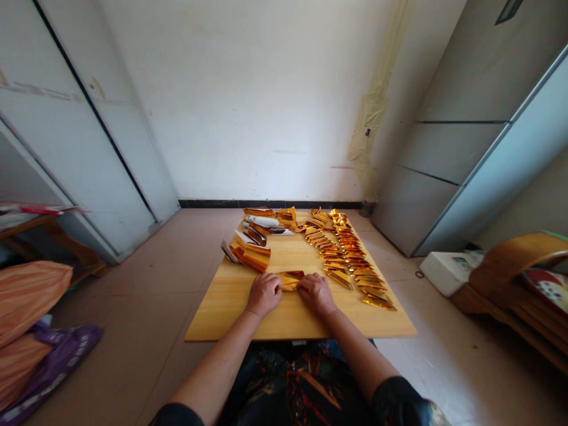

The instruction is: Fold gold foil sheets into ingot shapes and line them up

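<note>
A sheet of gold foil paper (291,280), partly folded, lies on the wooden table (231,322) between my two hands. My left hand (265,291) is closed on its left end, the fingers curled down. At the right end my right hand (316,291) grips the same paper, its fingers bent over the edge. Just beyond my left hand lies a curled stack of gold paper sheets (252,254). To the right of my right hand, folded gold paper pieces (339,277) are lined up in overlapping rows. My fingertips are partly hidden.
More gold sheets (284,216) and a white roll (262,221) lie along the table's far left. A grey refrigerator (439,148) stands right, near a white box (448,272) and wooden furniture (501,278). Orange and purple bags (66,355) sit on the floor at left.
</note>
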### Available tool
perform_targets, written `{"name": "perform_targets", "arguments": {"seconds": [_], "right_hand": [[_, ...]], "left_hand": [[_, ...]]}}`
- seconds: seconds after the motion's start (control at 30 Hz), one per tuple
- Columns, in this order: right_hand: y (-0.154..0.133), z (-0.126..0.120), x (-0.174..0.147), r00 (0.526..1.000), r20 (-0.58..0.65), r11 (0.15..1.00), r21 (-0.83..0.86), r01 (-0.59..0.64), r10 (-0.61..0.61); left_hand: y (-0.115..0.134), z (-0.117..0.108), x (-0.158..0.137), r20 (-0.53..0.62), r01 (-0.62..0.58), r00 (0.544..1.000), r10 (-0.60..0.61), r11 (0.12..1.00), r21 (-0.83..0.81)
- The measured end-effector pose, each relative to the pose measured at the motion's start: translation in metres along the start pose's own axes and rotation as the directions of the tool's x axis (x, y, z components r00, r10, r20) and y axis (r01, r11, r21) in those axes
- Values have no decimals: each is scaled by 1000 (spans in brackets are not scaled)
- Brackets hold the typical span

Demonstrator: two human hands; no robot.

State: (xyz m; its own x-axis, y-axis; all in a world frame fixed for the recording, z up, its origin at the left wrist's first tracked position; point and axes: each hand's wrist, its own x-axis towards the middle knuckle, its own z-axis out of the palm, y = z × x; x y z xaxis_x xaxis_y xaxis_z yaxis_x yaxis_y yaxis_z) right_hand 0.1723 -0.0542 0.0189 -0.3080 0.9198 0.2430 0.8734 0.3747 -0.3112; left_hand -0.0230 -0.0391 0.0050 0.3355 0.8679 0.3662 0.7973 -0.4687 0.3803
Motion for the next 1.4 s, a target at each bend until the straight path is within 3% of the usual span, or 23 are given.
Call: {"name": "perform_targets", "arguments": {"seconds": [0.23,0.43,0.67,0.83,1.0,1.4], "right_hand": [[17,-3,12,995,98,989,146,-20,6],[15,-7,21,984,137,985,119,-129,112],[15,-13,27,964,205,981,62,-184,168],[7,-12,34,930,216,952,-7,-305,299],[3,-9,36,919,191,939,-55,-340,344],[-4,-14,43,868,240,901,-117,-418,434]], "left_hand": [[-7,4,0,-42,-2,999,-2,995,-102],[-8,5,3,-15,46,999,-47,997,-61],[-9,2,2,2,13,1000,-12,999,-30],[-6,2,7,25,114,993,-115,991,65],[-4,3,12,61,194,978,-201,974,114],[3,-2,17,150,245,948,-281,944,221]]}}
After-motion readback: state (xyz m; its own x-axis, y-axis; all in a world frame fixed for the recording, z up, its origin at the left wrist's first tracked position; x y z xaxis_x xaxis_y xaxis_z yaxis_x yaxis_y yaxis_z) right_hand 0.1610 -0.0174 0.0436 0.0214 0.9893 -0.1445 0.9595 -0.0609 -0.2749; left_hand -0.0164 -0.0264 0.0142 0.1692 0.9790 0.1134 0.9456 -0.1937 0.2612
